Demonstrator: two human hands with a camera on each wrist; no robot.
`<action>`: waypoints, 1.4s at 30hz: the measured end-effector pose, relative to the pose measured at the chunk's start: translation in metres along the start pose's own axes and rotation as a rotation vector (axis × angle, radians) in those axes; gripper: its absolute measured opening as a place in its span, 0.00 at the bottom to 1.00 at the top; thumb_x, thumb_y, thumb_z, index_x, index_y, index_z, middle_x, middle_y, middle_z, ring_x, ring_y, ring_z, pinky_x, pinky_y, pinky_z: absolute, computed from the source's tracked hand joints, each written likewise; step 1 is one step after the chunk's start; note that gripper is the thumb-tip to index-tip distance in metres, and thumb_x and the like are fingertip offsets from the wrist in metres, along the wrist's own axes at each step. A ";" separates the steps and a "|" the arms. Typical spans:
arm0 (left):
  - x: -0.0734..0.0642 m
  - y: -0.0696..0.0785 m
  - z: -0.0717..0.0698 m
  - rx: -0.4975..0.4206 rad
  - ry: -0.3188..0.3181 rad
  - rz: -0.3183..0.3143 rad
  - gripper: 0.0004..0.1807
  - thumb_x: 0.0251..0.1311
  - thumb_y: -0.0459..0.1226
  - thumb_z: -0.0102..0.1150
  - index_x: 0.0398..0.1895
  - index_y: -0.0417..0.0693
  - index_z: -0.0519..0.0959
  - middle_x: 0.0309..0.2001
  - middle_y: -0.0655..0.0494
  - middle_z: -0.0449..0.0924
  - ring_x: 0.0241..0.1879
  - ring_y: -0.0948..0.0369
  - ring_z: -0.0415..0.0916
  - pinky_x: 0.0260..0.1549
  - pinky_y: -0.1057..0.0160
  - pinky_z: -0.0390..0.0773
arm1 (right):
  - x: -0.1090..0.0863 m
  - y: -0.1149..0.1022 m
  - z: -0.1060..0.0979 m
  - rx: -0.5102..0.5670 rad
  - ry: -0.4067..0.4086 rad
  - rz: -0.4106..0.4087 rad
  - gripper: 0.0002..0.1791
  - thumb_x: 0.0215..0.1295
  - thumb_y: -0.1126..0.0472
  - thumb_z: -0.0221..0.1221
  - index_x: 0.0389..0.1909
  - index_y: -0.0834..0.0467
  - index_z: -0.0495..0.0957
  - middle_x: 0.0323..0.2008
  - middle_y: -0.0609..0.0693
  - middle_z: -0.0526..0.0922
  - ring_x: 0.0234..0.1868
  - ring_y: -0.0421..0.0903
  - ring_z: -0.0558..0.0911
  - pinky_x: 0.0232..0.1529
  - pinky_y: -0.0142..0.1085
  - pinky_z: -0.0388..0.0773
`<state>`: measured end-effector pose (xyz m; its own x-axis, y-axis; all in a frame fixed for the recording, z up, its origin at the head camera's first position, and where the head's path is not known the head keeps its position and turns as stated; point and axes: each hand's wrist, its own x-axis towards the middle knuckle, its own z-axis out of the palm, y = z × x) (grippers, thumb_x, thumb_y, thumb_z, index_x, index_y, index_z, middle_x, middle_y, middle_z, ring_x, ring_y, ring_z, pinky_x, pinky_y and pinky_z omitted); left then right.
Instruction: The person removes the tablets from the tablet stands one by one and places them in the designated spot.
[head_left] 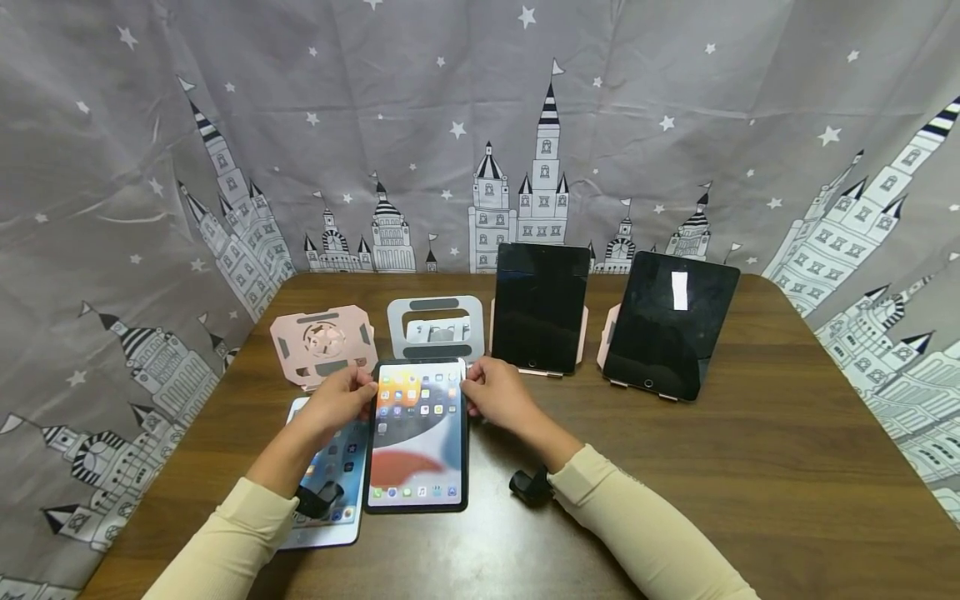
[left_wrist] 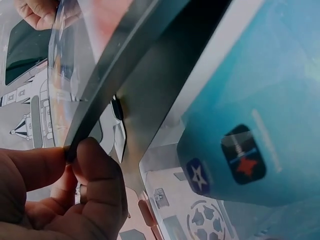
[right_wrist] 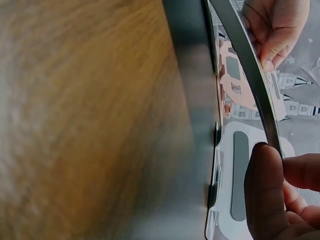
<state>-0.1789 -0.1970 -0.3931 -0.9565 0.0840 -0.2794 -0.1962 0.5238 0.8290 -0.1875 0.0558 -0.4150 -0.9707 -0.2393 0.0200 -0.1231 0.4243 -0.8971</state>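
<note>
The left hand pinches the left long edge of a dark-framed tablet between thumb and forefinger, near its ten o'clock corner. The right hand pinches the opposite edge the same way, near the two o'clock corner. The tablet's long axis runs from twelve to six, its lit screen facing up and its dock icons at six; the far end is raised off the wood-grained tabletop. It is a thin, flat slab with rounded corners and glossy glass. A white-framed tablet lies just beside it at eight o'clock. At twelve stands a silver-white stand with grey pads; between ten and eleven, a pink stand with football-patterned cutouts.
</note>
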 end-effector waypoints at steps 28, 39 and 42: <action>-0.006 -0.010 0.006 0.258 -0.088 -0.097 0.04 0.60 0.31 0.53 0.33 0.38 0.69 0.31 0.46 0.70 0.28 0.56 0.71 0.25 0.63 0.77 | -0.010 0.008 0.017 -0.072 -0.166 0.085 0.10 0.60 0.69 0.55 0.20 0.63 0.69 0.12 0.52 0.75 0.12 0.41 0.76 0.12 0.29 0.71; -0.002 -0.014 0.005 0.248 -0.119 -0.096 0.07 0.58 0.30 0.56 0.33 0.38 0.68 0.30 0.47 0.69 0.29 0.56 0.71 0.25 0.63 0.78 | -0.006 0.006 0.016 -0.138 -0.232 0.101 0.14 0.59 0.71 0.55 0.15 0.62 0.68 0.09 0.50 0.74 0.10 0.39 0.74 0.13 0.28 0.71; -0.003 -0.013 0.005 0.257 -0.112 -0.090 0.07 0.57 0.30 0.56 0.33 0.38 0.67 0.29 0.47 0.68 0.28 0.56 0.71 0.24 0.63 0.78 | -0.005 0.004 0.014 -0.157 -0.244 0.108 0.13 0.58 0.71 0.54 0.15 0.61 0.68 0.08 0.49 0.73 0.09 0.38 0.74 0.13 0.28 0.71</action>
<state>-0.1722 -0.1998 -0.4060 -0.9053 0.1132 -0.4094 -0.2039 0.7298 0.6526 -0.1803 0.0463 -0.4253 -0.9041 -0.3802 -0.1952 -0.0708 0.5837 -0.8089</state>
